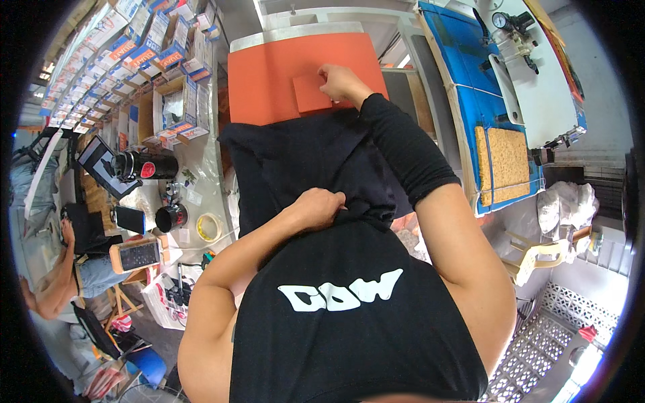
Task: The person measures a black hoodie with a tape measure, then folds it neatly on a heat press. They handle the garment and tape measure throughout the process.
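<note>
A flat orange board lies in front of me, with a pale edge along its far side. On it sits a small orange square pad. My right hand has its fingers curled at the pad's right edge, and a black sleeve covers that forearm. Black cloth drapes over the board's near edge and hangs down toward my waist. Close to my body my left hand is closed on this black cloth, which bunches up beside it.
Small boxes stand stacked at the left on a table with a black cylinder and a tape roll. To the right are a blue-covered bench, a tan block and a pressure gauge. Another person's arm shows far left.
</note>
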`<state>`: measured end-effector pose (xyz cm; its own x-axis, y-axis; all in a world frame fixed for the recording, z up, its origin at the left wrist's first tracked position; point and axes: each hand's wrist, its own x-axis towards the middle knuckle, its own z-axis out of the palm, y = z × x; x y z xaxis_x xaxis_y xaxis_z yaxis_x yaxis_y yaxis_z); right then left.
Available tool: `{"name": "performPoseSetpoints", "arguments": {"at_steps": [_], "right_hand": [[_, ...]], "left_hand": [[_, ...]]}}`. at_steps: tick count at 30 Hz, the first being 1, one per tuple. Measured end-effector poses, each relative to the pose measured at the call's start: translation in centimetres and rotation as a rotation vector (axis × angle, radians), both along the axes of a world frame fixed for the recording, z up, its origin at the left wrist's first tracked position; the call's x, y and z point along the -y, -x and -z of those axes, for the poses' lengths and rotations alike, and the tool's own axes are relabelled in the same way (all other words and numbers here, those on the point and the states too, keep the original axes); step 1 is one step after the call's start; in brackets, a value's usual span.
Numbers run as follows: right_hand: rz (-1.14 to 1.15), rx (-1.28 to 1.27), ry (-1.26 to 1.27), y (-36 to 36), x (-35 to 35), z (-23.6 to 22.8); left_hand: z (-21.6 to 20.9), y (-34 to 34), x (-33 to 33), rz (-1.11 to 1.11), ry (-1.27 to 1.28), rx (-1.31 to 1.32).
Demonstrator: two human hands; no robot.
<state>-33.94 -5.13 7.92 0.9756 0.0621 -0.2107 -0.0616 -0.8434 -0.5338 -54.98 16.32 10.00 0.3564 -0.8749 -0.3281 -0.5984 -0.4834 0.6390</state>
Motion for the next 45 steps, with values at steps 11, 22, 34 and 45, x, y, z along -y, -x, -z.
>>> {"name": "performPoseSetpoints", "arguments": {"at_steps": [11, 22, 34, 45], "right_hand": [[0.003, -0.021, -0.003, 0.4, 0.1, -0.8], [0.135, -0.188, -0.201, 1.8, -0.6, -3.2], [0.106, -0.200, -0.300, 1.4, 0.1, -2.5], [0.006, -0.042, -0.146, 1.7, 0.3, -1.6]], "left_hand": [[-0.9, -5.0, 0.6, -0.464, 0.417, 0.046], [2.3, -21.2, -1.4, -0.325, 0.269, 0.498], [2.0, -22.4, -1.0, -0.316, 0.220, 0.436], [2.0, -21.3, -1.3, -0.353, 0.173, 0.514]]}}
